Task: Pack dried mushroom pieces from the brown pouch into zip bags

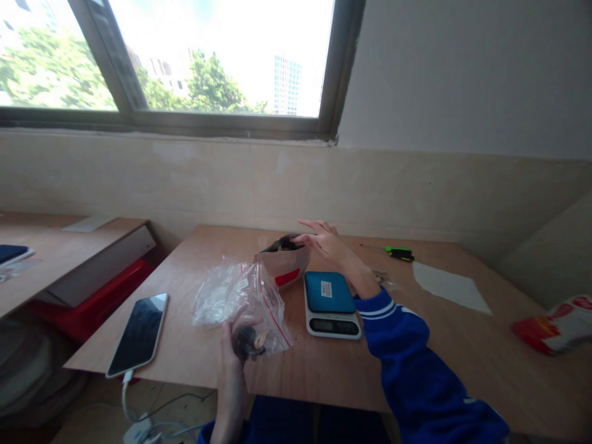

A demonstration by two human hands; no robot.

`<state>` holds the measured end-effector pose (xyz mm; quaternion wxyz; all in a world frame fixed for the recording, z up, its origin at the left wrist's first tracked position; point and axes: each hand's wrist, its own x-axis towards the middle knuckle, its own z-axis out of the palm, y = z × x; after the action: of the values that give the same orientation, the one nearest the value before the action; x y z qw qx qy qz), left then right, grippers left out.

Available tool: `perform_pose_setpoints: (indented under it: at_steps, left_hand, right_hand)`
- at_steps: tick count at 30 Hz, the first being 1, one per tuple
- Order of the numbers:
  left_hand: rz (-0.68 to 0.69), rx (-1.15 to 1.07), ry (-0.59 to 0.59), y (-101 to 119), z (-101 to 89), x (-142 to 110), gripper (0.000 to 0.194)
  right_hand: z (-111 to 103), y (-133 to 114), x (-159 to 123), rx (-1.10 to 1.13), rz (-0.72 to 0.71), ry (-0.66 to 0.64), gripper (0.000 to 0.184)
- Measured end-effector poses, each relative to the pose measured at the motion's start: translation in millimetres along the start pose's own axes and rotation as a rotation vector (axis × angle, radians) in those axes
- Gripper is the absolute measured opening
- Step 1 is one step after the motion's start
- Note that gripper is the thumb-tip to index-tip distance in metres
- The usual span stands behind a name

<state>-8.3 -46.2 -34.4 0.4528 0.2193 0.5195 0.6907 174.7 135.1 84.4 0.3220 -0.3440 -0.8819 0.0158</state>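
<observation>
My left hand (234,364) is closed around the lower part of a clear zip bag (272,314) with a red seal line. Dark and pale brown pieces (252,340), possibly dried mushroom, show through its plastic. Beyond it stands a brown paper pouch (289,262) with a red patch, its mouth gaping and dark contents inside. Over the pouch's right rim is my right hand (328,246), fingers stretched out and apart, thumb side low at the opening. Just below that hand sits a digital kitchen scale (330,305) with a blue top; its display is unreadable.
More clear plastic bags (213,293) lie left of the pouch. A phone (139,336) on a cable rests at the table's left edge. To the right are screwdrivers (400,253), a small bag (383,279), a white paper sheet (448,287) and a red-white package (555,327).
</observation>
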Motion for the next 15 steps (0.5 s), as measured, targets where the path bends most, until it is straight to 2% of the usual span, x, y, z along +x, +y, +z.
perform_pose_setpoints:
  at_steps: [2,4,5,7,9,13,15]
  left_hand:
    - [0.034,-0.011,-0.036,3.4,2.4,-2.4,0.060]
    - [0.051,-0.030,-0.070,6.0,5.2,-5.1,0.058]
    - [0.050,-0.039,-0.085,6.9,6.6,-6.4,0.058]
    - [0.041,-0.053,-0.116,7.5,9.1,-8.2,0.059]
    - [0.039,-0.057,-0.150,6.5,10.8,-7.9,0.062]
    - [0.039,-0.049,-0.178,-0.9,12.5,0.9,0.075]
    - [0.034,-0.034,-0.166,-8.3,12.2,8.2,0.083]
  right_hand:
    - [-5.3,-11.6,-4.1,0.162,0.028,0.110,0.038]
    - [-11.5,-29.1,-10.9,0.409,0.057,0.106,0.029]
    - [-13.9,-38.8,-15.5,0.535,0.064,0.024,0.025]
    - [-15.6,-57.2,-25.9,0.693,0.053,-0.231,0.019]
    - [-12.4,-70.4,-36.8,0.693,0.045,-0.426,0.014]
    - [4.3,-79.0,-54.1,0.675,0.153,-0.524,0.007]
    - [14.0,-80.0,-59.3,0.700,0.161,-0.554,0.010]
